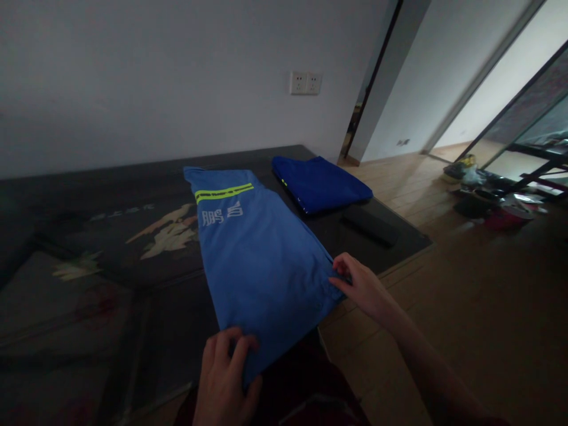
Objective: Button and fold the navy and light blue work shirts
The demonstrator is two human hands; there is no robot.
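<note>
A light blue folded garment (pixel 266 254) with a yellow-green stripe and pale lettering lies on a dark glossy table, its near end reaching the front edge. At its near left corner my left hand (pixel 226 373) has its fingers curled over the cloth, the thumb below. My right hand (pixel 357 284) pinches the garment's right edge between thumb and fingers. Behind and to the right lies a darker blue folded cloth item (pixel 322 183), touched by neither hand.
The dark table (pixel 164 319) has a bird picture on its surface. A dark flat object (pixel 370 225) lies near its right end. A wall with a socket (pixel 306 83) stands behind. Assorted items (pixel 506 213) lie on the wooden floor at right.
</note>
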